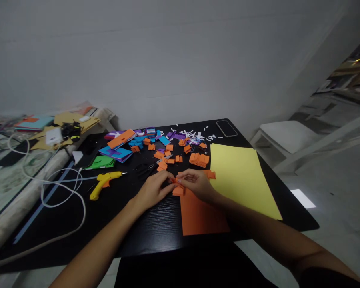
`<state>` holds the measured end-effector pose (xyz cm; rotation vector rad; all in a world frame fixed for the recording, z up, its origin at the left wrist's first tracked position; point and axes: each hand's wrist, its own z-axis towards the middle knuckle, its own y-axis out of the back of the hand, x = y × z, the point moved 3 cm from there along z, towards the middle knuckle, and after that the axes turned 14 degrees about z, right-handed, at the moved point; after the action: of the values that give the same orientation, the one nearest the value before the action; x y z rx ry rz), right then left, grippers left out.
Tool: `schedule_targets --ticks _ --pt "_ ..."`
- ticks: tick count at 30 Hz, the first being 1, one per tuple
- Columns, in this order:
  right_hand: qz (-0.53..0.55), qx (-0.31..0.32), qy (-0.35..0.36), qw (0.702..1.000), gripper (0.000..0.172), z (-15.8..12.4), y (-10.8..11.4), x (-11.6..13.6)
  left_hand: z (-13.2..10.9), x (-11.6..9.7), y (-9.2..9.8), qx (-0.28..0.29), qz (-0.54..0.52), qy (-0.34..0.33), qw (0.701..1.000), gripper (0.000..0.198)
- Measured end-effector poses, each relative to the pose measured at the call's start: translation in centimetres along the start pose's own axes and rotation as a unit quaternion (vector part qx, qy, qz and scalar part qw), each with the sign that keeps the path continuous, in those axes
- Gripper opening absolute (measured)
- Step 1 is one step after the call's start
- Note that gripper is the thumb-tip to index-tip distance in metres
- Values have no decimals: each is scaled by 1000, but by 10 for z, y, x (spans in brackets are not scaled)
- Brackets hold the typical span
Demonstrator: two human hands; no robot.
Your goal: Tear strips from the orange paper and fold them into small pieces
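Note:
Both of my hands meet over the front middle of the black table. The fingers of my left hand [156, 187] and my right hand [198, 183] pinch a small orange paper piece [176, 181] between them. Just below the fingertips lies another small folded orange paper piece [178, 191]. Under my right hand and forearm rests a large orange sheet [201, 216], partly hidden by them. Beyond the hands, several folded orange pieces [169, 161] are scattered around a pair of scissors [167, 157], with a neat orange stack [199, 159] to their right.
A yellow sheet [243, 176] covers the table's right side, a phone [226, 128] behind it. A yellow glue gun [103, 184], black pliers [144, 170], green papers [102, 162] and a white cable [78, 227] lie left. White paper scraps [195, 137] litter the back. A white chair [288, 136] stands right.

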<state>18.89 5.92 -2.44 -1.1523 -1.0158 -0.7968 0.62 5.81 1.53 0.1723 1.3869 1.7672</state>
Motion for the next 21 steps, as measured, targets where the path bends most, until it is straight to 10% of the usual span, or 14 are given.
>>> schedule_targets --ticks 21 --pt "-24 15 20 999 33 2 3 -6 -1 0 0 -56 -9 -6 998 10"
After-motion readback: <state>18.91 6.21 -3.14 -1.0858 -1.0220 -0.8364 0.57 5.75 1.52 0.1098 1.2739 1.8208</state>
